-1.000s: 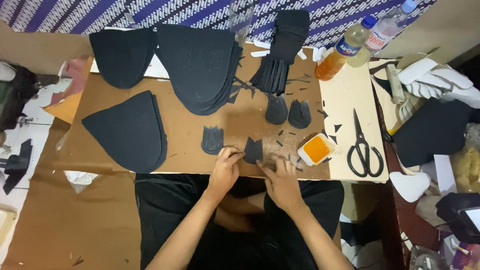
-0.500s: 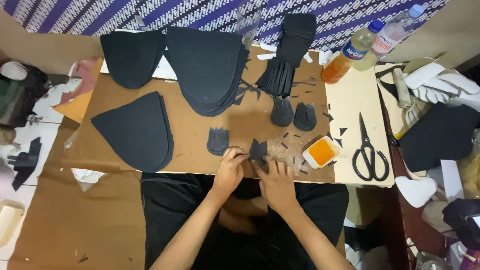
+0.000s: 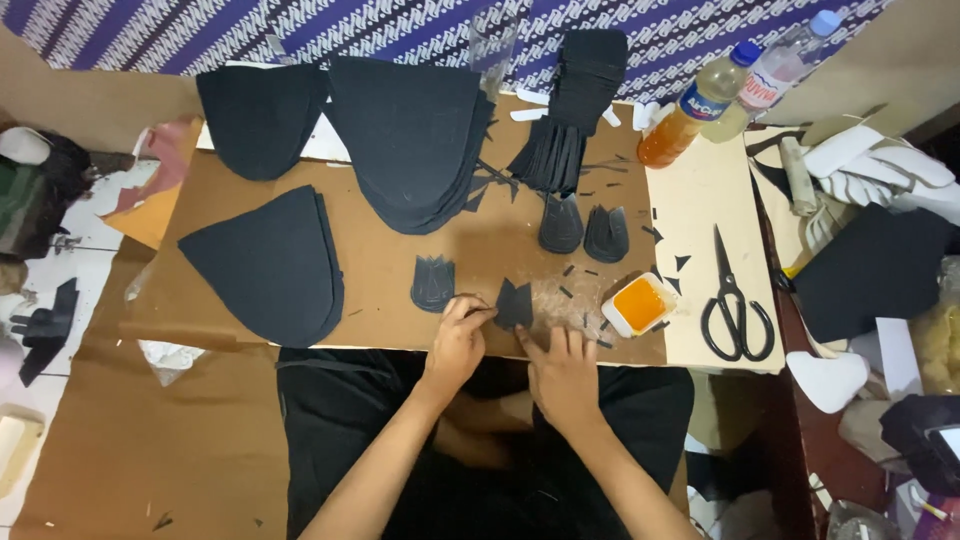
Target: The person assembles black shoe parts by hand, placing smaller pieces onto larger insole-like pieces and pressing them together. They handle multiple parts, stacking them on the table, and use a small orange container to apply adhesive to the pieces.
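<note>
left hand: fingers pinched, knuckles up | right hand: flat, fingers pointing forward

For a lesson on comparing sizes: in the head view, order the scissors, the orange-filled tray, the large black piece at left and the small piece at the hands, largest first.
1. Large black piece
2. Scissors
3. Orange-filled tray and small black piece at the hands look alike in size; not ranked.

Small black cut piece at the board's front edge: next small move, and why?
Probably press the small black piece flat. The left hand pinches its left side and the right hand rests just below it, fingers at its lower edge, with the orange glue tub open alongside.
</note>
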